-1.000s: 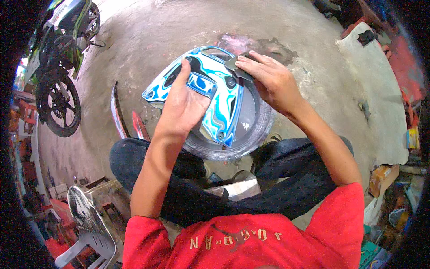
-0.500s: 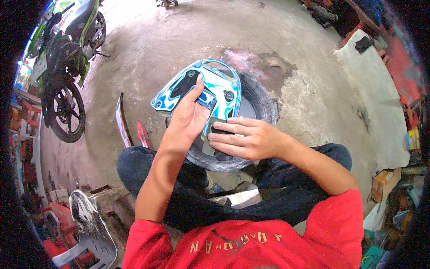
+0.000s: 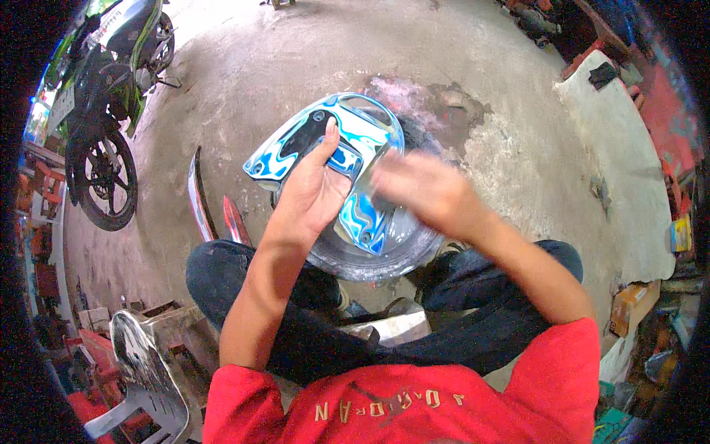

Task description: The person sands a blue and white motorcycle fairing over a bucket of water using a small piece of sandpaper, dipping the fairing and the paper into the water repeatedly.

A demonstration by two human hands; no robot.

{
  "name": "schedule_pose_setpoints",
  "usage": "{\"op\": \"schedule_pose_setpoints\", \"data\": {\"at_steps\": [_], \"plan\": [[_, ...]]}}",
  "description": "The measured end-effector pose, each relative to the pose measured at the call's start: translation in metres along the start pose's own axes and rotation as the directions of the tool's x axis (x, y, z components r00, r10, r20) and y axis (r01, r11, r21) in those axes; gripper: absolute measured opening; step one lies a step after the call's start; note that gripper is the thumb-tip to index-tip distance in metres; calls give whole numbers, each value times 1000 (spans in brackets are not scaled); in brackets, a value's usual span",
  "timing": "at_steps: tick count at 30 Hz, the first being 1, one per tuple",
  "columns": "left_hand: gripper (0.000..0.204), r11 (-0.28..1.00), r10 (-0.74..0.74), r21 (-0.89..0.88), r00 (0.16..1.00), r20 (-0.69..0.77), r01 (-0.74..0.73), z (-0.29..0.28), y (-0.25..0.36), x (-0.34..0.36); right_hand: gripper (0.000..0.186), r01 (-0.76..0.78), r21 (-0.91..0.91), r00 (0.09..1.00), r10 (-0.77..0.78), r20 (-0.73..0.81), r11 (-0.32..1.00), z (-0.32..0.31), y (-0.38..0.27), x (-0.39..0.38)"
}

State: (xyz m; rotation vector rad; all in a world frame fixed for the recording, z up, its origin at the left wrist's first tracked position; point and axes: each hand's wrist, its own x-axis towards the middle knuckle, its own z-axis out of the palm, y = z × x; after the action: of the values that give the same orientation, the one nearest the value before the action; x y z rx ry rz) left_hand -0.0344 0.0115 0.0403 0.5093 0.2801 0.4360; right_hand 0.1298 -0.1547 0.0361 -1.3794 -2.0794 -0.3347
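I see the left hand (image 3: 314,194) with its grip clamped on the blue-white panel (image 3: 361,131), which is over the basin (image 3: 392,266). The right hand (image 3: 429,189) is blurred at the panel's right side; I cannot tell its grip.

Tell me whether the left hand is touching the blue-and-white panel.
Touching: the head view shows the left hand holding the panel, its thumb lying across the patterned surface.

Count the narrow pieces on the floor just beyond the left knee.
2: a curved, dark-edged piece farther left, and a reddish piece nearer the left hand, which holds the blue-and-white panel. The left leg may hide more.
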Motion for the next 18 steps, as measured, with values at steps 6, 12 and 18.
{"op": "schedule_pose_setpoints", "data": {"at_steps": [6, 12, 18], "plan": [[33, 1000, 28, 15, 997, -74, -27, 2, 3, 0, 33, -112, -79, 991, 106, -78, 991, -12, 26, 6], [32, 999, 27, -24, 993, -118, -30, -4, -3, 10, 39, 163, 15, 985, -164, 52, 986, -15, -5, 5], [32, 998, 39, -44, 995, -97, -43, -4, 2, 1, 34, 129, 60, 992, -129, 1, 990, 4, -17, 3]]}}
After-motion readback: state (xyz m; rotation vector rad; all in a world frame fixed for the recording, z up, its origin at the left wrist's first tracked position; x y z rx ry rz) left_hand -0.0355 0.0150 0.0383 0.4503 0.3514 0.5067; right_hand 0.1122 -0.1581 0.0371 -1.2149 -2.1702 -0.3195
